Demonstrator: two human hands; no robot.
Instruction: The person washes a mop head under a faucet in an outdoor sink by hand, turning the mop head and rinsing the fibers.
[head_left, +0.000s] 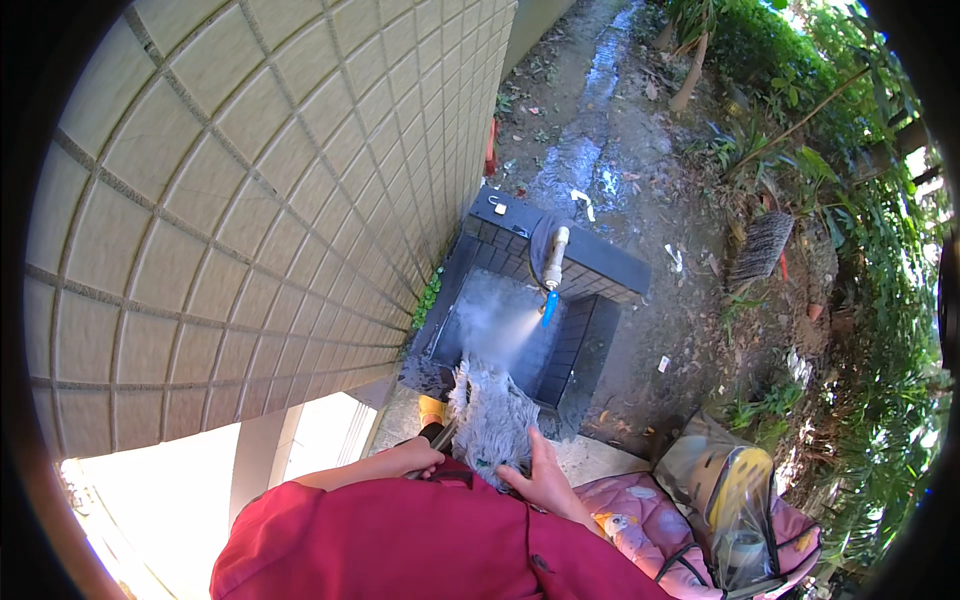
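A wet grey mop head (495, 420) hangs over the near edge of a tiled outdoor basin (592, 352), its far strands in the water. My left hand (424, 456) is closed around the mop's pole (442, 436), just left of the mop head. Against the mop head's right side rests my right hand (541, 476), fingers spread and thumb on the strands. Beyond it, a tap with a blue lever handle (550, 307) sprays water down into the basin. Where the strands meet the spray, mist blurs them.
A tiled wall (300, 225) rises close on the left. An open padlock (498, 205) lies on the basin's back ledge (600, 259). A pink quilted cover (637, 510) and a clear plastic covering (697, 450) stand at the lower right. Wet soil and plants lie beyond. A yellow shoe (431, 409) shows beside the basin.
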